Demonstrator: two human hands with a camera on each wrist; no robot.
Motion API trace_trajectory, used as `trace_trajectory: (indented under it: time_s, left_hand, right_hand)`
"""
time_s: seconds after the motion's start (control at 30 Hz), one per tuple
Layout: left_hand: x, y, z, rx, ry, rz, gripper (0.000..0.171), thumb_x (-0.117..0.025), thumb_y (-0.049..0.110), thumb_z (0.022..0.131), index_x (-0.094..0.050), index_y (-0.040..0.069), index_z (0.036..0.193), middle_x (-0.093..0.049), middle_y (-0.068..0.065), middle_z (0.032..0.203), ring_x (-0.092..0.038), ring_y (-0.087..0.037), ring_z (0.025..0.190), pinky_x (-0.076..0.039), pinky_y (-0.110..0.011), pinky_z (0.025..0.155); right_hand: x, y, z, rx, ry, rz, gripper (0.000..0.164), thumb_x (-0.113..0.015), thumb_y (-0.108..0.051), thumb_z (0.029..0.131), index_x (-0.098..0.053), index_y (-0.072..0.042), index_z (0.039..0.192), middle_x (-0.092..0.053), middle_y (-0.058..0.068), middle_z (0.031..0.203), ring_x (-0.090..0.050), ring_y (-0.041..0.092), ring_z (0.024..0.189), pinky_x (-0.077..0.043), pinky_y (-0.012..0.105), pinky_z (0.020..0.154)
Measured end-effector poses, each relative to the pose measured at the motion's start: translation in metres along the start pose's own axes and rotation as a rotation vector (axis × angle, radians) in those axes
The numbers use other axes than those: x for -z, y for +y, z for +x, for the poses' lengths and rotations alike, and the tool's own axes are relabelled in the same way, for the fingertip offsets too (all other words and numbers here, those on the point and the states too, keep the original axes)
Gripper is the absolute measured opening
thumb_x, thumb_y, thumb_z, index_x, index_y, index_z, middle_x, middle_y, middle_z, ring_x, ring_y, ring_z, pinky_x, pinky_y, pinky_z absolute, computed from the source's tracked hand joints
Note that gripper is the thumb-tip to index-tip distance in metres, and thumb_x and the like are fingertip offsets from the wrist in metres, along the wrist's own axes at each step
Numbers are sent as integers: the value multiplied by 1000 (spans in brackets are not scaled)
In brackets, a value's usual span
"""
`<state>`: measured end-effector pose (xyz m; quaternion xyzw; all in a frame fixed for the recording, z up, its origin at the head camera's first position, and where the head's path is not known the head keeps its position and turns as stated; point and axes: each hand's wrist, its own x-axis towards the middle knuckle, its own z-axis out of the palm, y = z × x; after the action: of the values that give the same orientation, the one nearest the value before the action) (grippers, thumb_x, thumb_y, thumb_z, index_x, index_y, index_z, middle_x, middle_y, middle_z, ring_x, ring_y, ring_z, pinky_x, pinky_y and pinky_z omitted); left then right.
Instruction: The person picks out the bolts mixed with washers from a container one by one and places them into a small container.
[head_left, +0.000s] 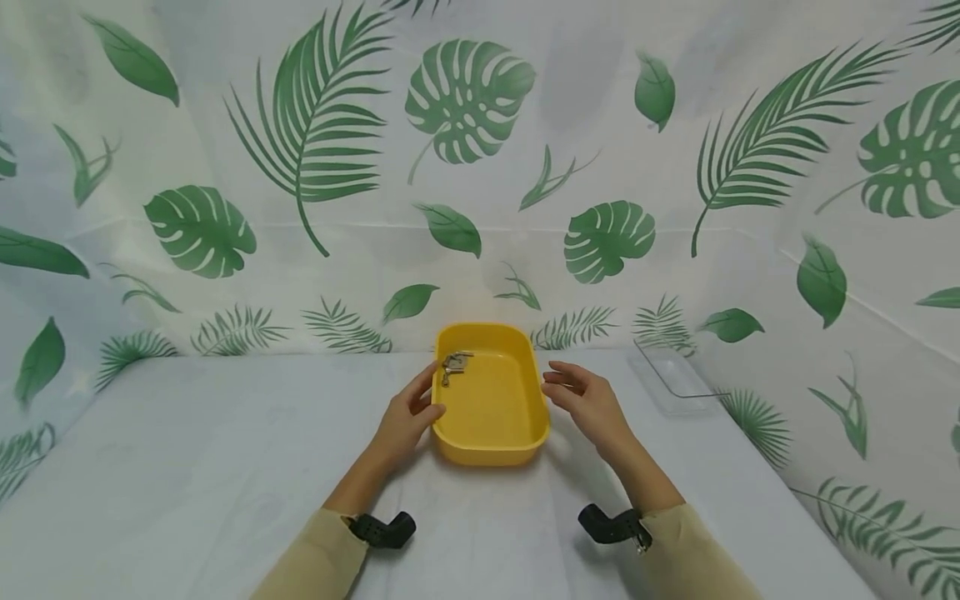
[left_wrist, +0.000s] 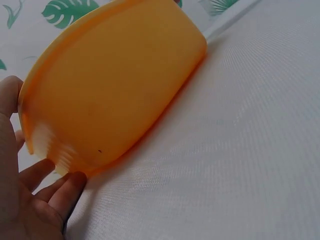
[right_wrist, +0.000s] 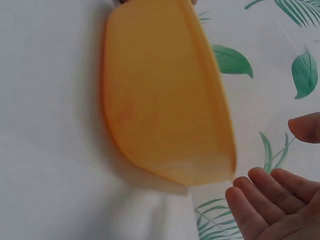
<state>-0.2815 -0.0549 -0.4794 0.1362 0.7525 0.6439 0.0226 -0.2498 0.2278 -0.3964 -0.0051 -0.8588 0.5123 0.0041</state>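
Tray (head_left: 491, 400), bright yellow, front and centre on the white tabletop (head_left: 225, 450), and the left hand (head_left: 405, 417) has it! Thumb at the rim, fingers against the outer wall: a side grip that probably keeps the tray from sliding. Over on the far flank, the right hand (head_left: 588, 404) stands off, fingers loosely bent, holding nothing, a small gap between fingertips and wall; that spot looks handy for steadying the opposite side. And the central placing, squarely between both forearms, likely gives each hand an equal reach.

Now the contents: small metal pieces (head_left: 455, 363), bunched against the left wall toward the far end, too small to name with confidence. Why they sit bunched there, the pictures don't settle.

What a look at that tray! Oblong, rounded corners, smooth floor mostly bare, a neat lip all round. From the wrists its outer wall glows orange, plastic by the look of it, and the left wrist view even picks out a tiny dark speck (left_wrist: 99, 151) low on the side.
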Motion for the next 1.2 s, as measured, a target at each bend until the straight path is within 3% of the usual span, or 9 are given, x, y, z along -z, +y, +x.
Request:
trace_trajectory:
  time_s: [0.27,0.5,0.7,1.2]
  left_hand:
    - [1,0,0,24,18,5,68,-61,14,96,-36,26,158,-41,-9,162,-43,-33,147,-41,-48,117]
    - [2,-2,1,40,15,-19,69,-62,13,96,-36,25,158,-42,-10,161,-46,-34,145,-45,-47,114]
    - [1,-1,1,23,6,-43,69,-62,11,96,-36,22,158,-42,-13,160,-49,-36,143,-45,-48,113]
    - [1,1,2,37,13,-21,70,-63,14,95,-36,23,158,-39,-10,162,-48,-35,143,-42,-49,116]
  right_hand:
    - [11,-28,22,-18,-184,81,58,-61,-30,100,-45,-5,151,-56,23,145,-59,34,131,-52,42,107]
    - [5,-46,45,-25,-287,47,54,-58,-30,101,-48,-5,148,-56,19,146,-61,33,129,-50,41,109]
    - [-10,-60,62,-51,-344,19,47,-57,-28,101,-57,-2,140,-58,18,144,-61,33,130,-51,42,109]
    - [-50,-62,95,-123,-493,41,43,-55,-22,102,-60,3,136,-57,21,146,-59,35,133,-49,43,112]
